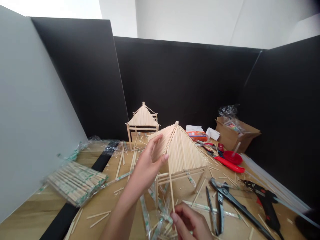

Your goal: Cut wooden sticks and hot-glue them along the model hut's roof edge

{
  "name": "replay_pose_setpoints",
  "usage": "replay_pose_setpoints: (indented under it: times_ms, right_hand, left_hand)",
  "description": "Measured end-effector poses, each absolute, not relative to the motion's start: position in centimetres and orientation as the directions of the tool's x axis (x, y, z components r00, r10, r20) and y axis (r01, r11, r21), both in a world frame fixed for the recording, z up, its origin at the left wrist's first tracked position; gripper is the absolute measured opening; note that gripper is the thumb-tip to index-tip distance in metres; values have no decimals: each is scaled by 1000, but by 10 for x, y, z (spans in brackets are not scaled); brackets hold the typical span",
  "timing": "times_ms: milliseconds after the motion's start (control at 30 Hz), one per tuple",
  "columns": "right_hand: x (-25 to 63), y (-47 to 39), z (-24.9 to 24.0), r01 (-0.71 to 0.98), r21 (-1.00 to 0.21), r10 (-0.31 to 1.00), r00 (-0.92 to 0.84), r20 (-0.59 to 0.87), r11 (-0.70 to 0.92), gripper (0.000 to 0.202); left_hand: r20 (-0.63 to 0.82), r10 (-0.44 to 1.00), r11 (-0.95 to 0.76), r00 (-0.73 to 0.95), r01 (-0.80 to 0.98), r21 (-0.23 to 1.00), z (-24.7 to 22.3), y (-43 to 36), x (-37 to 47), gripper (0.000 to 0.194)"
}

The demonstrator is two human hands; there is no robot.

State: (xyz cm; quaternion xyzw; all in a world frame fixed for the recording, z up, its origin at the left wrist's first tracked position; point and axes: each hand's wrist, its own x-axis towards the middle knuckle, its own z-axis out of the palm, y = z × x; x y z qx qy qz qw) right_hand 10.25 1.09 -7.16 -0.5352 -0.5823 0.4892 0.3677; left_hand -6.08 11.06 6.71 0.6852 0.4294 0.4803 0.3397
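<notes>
Model roof [186,151], part-hidden behind my left hand [149,160], spread against it; right hand [189,220], below roof, pinching stick [171,186]; cut off near wrist.

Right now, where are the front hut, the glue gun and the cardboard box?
Front hut [187,154]: head view, on its roof.
Glue gun [271,210]: head view, on its handle.
Cardboard box [226,136]: head view, on its outer wall.

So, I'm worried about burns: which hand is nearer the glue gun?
Right. The right hand, holding a stick, is left of the glue gun, with a dark tool between. The left hand is farther left, at the model's roof.
</notes>
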Motion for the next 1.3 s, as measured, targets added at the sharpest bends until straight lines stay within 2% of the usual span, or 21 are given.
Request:
replay_pose_setpoints:
  times_ms: [133, 300, 400, 567, 667, 800, 900, 1067, 1300]
  right_hand:
    - [107, 9, -60, 323, -946, 971, -220, -98, -23, 45]
    - [116, -1, -45, 359, -932, 975, -217, -42, 40, 34]
    - [133, -7, -48, 453, -890, 985, -171, -29, 53, 28]
    - [193, -8, -73, 747, -665, 995, 66, 73, 0, 29]
    - [236, -2, -84, 808, -584, 973, 191, 131, -80, 32]
    - [270, 4, -87, 860, -498, 953, 233, 195, -109, 35]
    - [270, 6, -87, 892, -447, 958, 184, 218, -69, 35]
    - [251, 26, -86, 927, -351, 983, -82, 163, 136, 32]
    - [242, 60, -80, 922, -244, 952, -279, 124, 302, 24]
  left_hand:
    - [395, 902, -429, 172, 267, 863, 68, 110, -61, 50]
    - [404, 900, -434, 165, 249, 866, 65, 113, -61, 50]
    - [417, 892, -450, 172, 275, 850, 62, 116, -61, 50]
    - [402, 899, -437, 171, 330, 837, 61, 117, -62, 51]
    - [392, 905, -425, 164, 349, 835, 60, 117, -63, 52]
    - [391, 907, -421, 156, 362, 832, 60, 115, -63, 53]
    - [381, 912, -410, 152, 380, 829, 62, 114, -63, 54]
    - [370, 919, -394, 137, 386, 834, 65, 112, -63, 54]
    - [374, 915, -404, 153, 364, 839, 66, 113, -61, 51]
